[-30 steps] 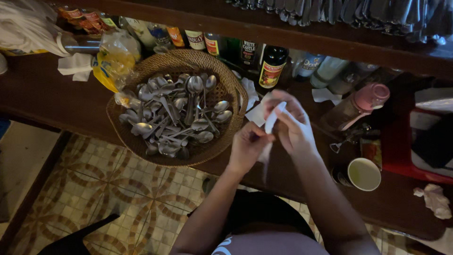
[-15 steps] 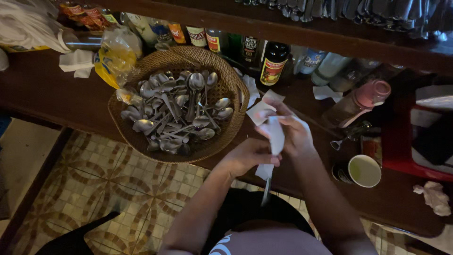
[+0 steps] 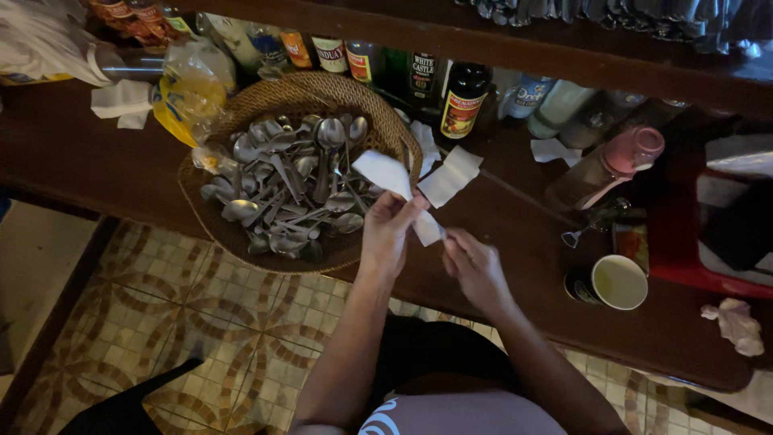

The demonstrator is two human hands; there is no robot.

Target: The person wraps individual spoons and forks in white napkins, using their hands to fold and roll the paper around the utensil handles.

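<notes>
My left hand (image 3: 389,232) is closed on a white paper napkin (image 3: 385,172), whose free end sticks up over the rim of a woven basket (image 3: 299,90). My right hand (image 3: 475,267) is just to its right, fingertips pinching the napkin's lower end (image 3: 427,230). Whether anything is wrapped inside the napkin is hidden. The basket holds several metal spoons (image 3: 294,189) in a loose pile. Both hands hover over the front edge of a dark wooden counter (image 3: 72,153).
Another folded white napkin (image 3: 449,174) lies beside the basket. Bottles (image 3: 464,101) line the back under a shelf. A pink-capped bottle (image 3: 613,161) lies on its side, with a cup (image 3: 618,282), a crumpled tissue (image 3: 737,324) and a red tray (image 3: 708,270) to the right. A yellow bag (image 3: 187,90) sits left; tiled floor (image 3: 201,330) below.
My left hand has risen toward the basket with the napkin standing up from it. My right hand has dropped lower and to the right. The thin handle that hung below the napkin is gone from view.
</notes>
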